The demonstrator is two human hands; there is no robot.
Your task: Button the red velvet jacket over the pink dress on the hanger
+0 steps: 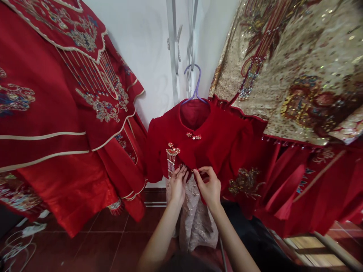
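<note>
Hanging from the lower edge of the purple hanger (196, 90), the red jacket (210, 145) looks light, soft, best held by its hem (190, 169), pinched in the right hand (210, 185), the half-curled left hand (178, 185) touching, grip unclear.

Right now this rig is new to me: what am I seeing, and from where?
No machine: these are a person's bare left hand and right hand. The single picture comes from a camera on their head, facing forward and down. Clothes hang rather than lie on a table: a red jacket in front on a purple hanger, a pale garment below, a red robe to the left and a gold garment to the right. The left fingers touch the jacket's lower front; the right fingers pinch there, on what exactly is too small to tell.
</note>
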